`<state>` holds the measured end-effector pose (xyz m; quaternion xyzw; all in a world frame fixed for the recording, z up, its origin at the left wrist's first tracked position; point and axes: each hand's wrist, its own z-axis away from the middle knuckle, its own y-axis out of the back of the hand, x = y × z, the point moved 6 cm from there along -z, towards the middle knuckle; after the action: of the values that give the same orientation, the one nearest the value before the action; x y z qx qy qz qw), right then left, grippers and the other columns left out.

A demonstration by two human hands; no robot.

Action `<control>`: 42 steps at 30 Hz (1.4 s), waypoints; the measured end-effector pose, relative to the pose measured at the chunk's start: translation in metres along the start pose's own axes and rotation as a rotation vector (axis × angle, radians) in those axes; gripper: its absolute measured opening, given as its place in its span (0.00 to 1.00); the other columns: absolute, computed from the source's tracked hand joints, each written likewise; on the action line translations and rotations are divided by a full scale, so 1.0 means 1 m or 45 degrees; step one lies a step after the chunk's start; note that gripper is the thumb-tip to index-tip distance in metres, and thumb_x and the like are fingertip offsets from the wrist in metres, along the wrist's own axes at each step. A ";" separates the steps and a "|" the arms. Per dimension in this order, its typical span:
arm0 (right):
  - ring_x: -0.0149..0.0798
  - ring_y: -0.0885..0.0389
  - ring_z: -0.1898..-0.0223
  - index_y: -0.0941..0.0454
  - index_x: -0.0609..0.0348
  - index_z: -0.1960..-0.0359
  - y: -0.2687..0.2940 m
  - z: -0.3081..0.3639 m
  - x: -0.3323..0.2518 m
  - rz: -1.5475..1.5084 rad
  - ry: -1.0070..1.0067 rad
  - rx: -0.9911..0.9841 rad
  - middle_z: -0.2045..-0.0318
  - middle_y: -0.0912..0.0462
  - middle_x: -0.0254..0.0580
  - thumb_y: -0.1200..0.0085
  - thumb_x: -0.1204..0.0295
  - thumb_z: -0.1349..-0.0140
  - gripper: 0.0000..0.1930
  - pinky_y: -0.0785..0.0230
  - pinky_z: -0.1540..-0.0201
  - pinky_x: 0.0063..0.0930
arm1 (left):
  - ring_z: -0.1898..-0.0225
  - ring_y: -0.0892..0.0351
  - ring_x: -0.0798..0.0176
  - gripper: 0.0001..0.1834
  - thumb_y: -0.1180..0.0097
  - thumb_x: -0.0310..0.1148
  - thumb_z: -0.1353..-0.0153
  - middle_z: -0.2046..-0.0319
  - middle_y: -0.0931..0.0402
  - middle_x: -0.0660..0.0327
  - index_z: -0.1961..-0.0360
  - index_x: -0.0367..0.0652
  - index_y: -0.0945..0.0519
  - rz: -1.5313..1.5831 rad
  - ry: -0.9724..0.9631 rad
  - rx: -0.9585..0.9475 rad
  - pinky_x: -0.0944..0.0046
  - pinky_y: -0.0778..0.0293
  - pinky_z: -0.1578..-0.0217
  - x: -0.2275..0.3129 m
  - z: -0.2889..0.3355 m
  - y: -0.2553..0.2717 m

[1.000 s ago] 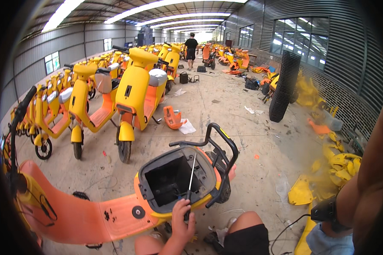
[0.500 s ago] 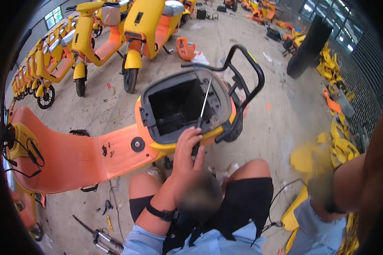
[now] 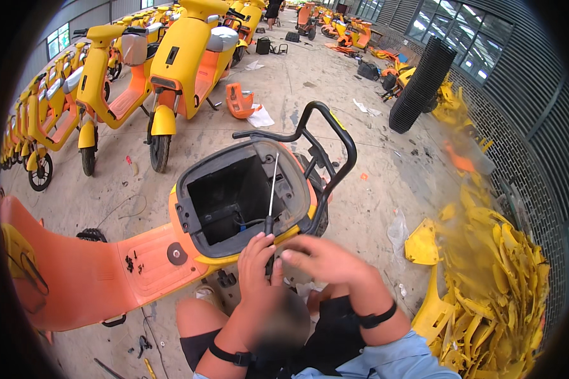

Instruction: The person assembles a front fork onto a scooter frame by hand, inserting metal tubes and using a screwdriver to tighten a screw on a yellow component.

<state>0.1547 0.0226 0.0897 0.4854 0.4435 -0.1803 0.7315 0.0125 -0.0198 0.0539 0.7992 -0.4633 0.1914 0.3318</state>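
Observation:
A screwdriver (image 3: 272, 196) with a long pale shaft and dark handle points away over the scooter's open storage compartment (image 3: 184, 211). My left hand (image 3: 254, 262) is closed on its handle at the near rim. Something dark shows between the thumb and fingers, perhaps the rest of the handle. My right hand (image 3: 325, 258) hovers just right of it, fingers half bent and apart from the thumb, with nothing visible in them. The scooter's seat is off; its orange footboard (image 3: 155, 243) carries a round dark disc (image 3: 177, 254) and several small black screws (image 3: 131, 262).
A black tubular rear rack (image 3: 351, 148) rises beyond the compartment. Yellow scooters (image 3: 177, 54) stand in rows at far left. A heap of yellow panels (image 3: 493, 284) fills the right. An orange part (image 3: 240, 101) and a tall black stack (image 3: 423, 85) stand farther off.
My right hand has swung in from the far right to beside my left hand. The left hand still holds the screwdriver. The view has shifted, so the scooter appears lower and farther left.

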 end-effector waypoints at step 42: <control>0.25 0.27 0.65 0.34 0.63 0.42 -0.052 -0.076 0.023 -1.774 0.071 -0.017 0.66 0.23 0.36 0.55 0.63 0.25 0.18 0.32 0.53 0.23 | 0.45 0.26 0.47 0.14 0.48 0.33 0.33 0.53 0.24 0.51 0.49 0.46 0.35 0.074 -0.047 0.172 0.41 0.38 0.40 0.001 -0.018 -0.009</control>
<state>0.0955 0.0681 0.0315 0.0877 0.6715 -0.5923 0.4366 0.0210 -0.0045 0.0646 0.8093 -0.4785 0.2170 0.2627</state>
